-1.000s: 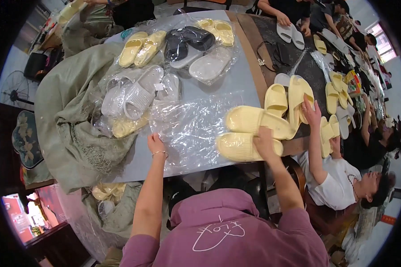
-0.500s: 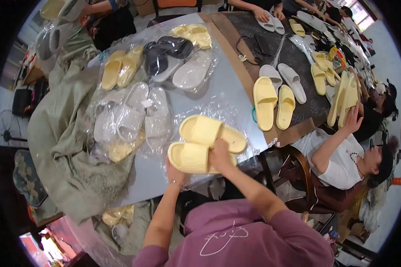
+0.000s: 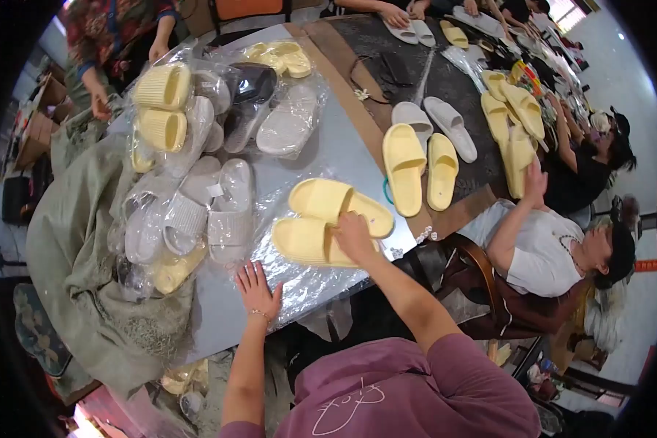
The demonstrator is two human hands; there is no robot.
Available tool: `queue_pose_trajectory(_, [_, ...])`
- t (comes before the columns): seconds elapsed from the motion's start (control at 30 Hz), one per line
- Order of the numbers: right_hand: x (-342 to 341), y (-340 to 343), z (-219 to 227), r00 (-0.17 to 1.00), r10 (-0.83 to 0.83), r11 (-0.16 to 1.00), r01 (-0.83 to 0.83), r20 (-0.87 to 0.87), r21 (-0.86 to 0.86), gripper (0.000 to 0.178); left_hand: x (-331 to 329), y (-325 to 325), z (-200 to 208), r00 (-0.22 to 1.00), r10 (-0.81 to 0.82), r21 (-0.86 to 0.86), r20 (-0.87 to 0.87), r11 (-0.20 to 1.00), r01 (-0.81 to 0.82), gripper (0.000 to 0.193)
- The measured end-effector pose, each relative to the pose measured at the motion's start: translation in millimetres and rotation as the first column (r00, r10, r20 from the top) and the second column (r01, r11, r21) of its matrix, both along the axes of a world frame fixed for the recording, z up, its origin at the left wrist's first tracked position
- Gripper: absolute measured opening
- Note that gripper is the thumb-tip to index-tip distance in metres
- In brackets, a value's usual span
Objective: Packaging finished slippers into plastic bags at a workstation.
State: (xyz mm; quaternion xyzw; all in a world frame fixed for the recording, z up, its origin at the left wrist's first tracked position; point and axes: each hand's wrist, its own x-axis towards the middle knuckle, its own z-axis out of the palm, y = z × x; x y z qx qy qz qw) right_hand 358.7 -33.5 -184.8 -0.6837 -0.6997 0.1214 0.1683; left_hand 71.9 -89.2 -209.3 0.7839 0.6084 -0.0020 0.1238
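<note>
A pair of pale yellow slide slippers [image 3: 316,197] lies side by side over a clear plastic bag [image 3: 292,283] near the table's front edge. My right hand [image 3: 354,237] grips the pair at the inner side, its fingertips partly hidden between the two slippers. To the left, my left hand [image 3: 258,293] rests flat with fingers spread on the plastic and tabletop, apart from the slippers. Just beyond it are bagged grey slippers [image 3: 230,215].
Bagged yellow slippers [image 3: 162,109] top the pile at the far left. A green sack cloth [image 3: 98,241] drapes over the left edge. Loose yellow slippers [image 3: 404,171] stand to the right, near a seated co-worker [image 3: 547,252]. Another person [image 3: 120,44] stands at the far left.
My left hand has come off the slippers and moved left, onto the plastic. The person at the far left has released bagged slippers onto the pile. The whole view has shifted slightly.
</note>
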Motion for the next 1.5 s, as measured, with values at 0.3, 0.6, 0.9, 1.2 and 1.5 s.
queue_pose_trajectory(0.3, [67,-80,2,0.936,-0.266,0.934,0.309,-0.229,0.178,0.012,81,4,62,0.875,-0.056,0.179,0.48,0.983,-0.035,0.063])
queue_pose_trajectory(0.6, [41,-42,-11,0.99,-0.061,0.984,0.081,-0.126,0.162,0.012,136,52,50,0.994,-0.076,-0.159,0.076,0.983,0.088,0.079])
queue_pose_trajectory(0.9, [47,-21,-9,1.0,-0.024,0.999,0.024,-0.013,0.027,0.008,139,59,48,0.996,-0.089,-0.293,0.0,0.952,0.085,0.083])
queue_pose_trajectory(1.2, [51,-48,-20,0.996,0.084,0.973,-0.084,0.011,0.216,0.012,144,59,48,0.992,-0.106,-0.326,-0.069,0.942,0.078,0.084])
queue_pose_trajectory(1.5, [101,-129,-15,0.756,-0.515,0.853,0.497,-0.405,-0.157,0.014,142,61,48,0.995,-0.084,-0.311,-0.062,0.948,0.061,0.081])
